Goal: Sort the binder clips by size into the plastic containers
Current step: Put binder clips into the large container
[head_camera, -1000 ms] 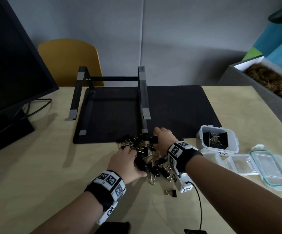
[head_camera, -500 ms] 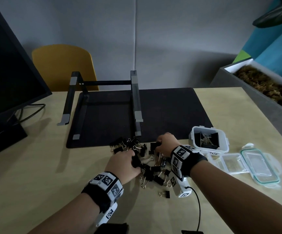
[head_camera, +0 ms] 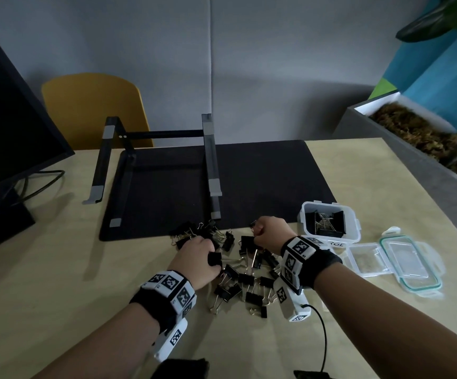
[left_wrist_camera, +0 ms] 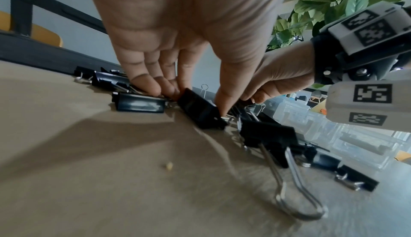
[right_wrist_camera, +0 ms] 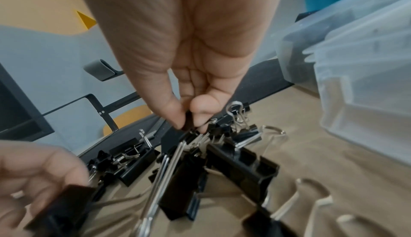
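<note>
Both forearms extend forward from the lower edge of the head view, converging slightly; each wrist carries a black band with white marker blocks. The left hand [head_camera: 198, 257] is palm-down, knuckles uppermost; its fingers [left_wrist_camera: 144, 82] point downward, bunched close together, with the thumb opposed to them; fingertips and thumb pinch a black binder clip [left_wrist_camera: 200, 111]. The right hand [head_camera: 269, 233] lies further forward than the left, just beside it, the two hands apart; its fingers are curled under the palm; thumb and forefinger [right_wrist_camera: 172, 112] meet at their tips, pinching a small black clip [right_wrist_camera: 188, 123]; the remaining fingers are folded behind them.
</note>
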